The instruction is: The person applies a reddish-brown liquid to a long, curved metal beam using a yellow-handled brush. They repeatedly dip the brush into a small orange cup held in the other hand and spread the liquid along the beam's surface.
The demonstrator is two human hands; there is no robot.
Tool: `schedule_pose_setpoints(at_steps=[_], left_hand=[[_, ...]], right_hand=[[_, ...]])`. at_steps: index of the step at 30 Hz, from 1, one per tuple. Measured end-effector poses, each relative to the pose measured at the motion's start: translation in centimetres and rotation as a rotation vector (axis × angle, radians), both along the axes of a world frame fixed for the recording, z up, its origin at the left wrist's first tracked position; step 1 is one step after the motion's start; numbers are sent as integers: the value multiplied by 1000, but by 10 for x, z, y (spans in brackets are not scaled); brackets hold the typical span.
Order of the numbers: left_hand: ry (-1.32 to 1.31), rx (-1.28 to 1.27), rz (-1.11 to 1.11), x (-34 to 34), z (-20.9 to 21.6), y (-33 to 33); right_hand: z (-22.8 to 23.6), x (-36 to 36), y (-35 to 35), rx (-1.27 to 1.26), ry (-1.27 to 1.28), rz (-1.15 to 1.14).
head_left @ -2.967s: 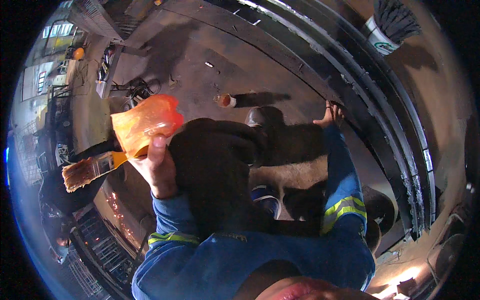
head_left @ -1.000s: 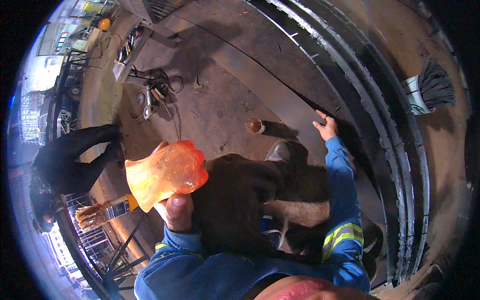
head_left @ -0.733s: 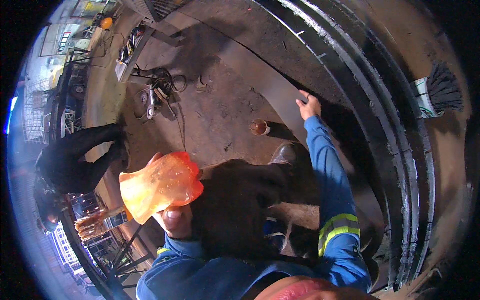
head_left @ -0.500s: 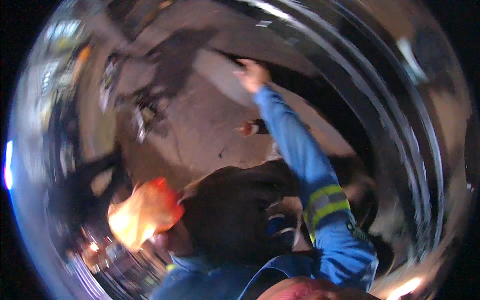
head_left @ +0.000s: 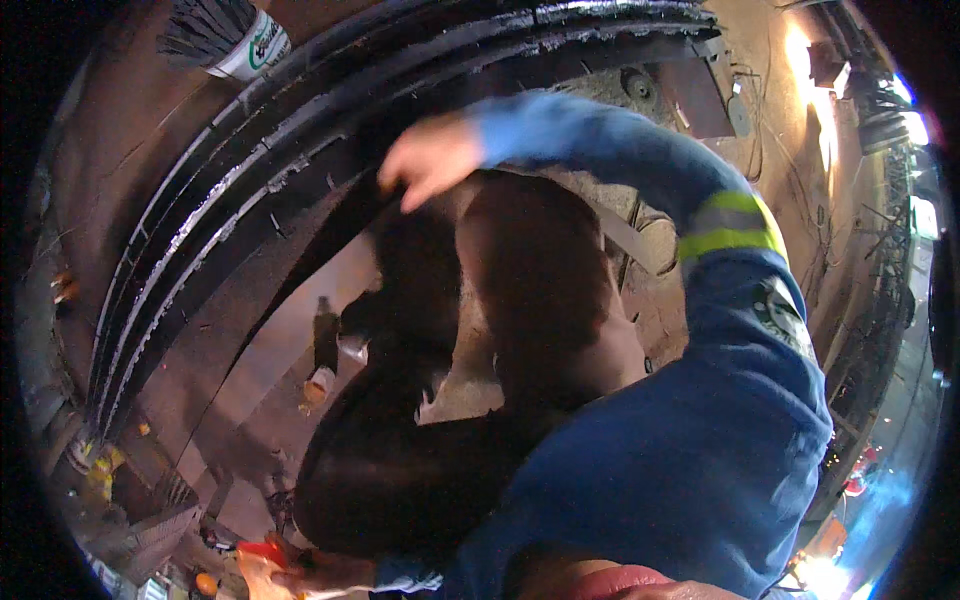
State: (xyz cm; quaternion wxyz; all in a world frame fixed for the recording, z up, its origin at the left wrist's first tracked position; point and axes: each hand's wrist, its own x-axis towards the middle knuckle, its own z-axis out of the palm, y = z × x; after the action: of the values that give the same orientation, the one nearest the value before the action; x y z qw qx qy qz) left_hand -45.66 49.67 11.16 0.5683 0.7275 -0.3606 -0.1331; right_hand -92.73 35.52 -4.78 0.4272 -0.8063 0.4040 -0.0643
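My right hand [head_left: 432,160] is raised over the dark metal near my knee, slightly smeared by motion, its fingers apart and nothing visible in them. At the lower left, my left hand [head_left: 325,572] is closed on an orange and cream cloth-like thing [head_left: 262,572], partly cut off by the picture's edge. Long ridged dark metal beams [head_left: 215,195] curve across the view beyond my right hand. A flat grey plate [head_left: 290,330] lies beside them. Next to the plate is a small dark cylinder-like thing with an orange-brown end [head_left: 318,385].
A white bucket [head_left: 250,48] of dark rods stands beyond the beams. Cables [head_left: 790,150] trail over the floor at the right. A round disc [head_left: 640,88] and a flat dark plate [head_left: 700,95] lie past my right arm. Bright light and bluish haze show at the lower right.
My view has swung round, so the beams now run across the upper left. My right arm has bent from outstretched to over my knee. The orange thing sits lower in view.
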Motion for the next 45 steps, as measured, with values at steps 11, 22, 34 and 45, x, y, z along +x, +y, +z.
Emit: schedule_pose_setpoints(at_steps=[11,22,34,45], left_hand=[[-78,-193,-185,10,12,2],[-116,-174,-220,-13,9,-10],[-191,-141,-201,0,1,-14],[-603,33,-40,123,3,-25]], right_hand=[[-148,-141,317,87,399,-1438],[-160,-138,469,502,662,-1341],[-163,-351,243,297,1219,-1119],[-241,-320,167,-163,1100,-1212]])
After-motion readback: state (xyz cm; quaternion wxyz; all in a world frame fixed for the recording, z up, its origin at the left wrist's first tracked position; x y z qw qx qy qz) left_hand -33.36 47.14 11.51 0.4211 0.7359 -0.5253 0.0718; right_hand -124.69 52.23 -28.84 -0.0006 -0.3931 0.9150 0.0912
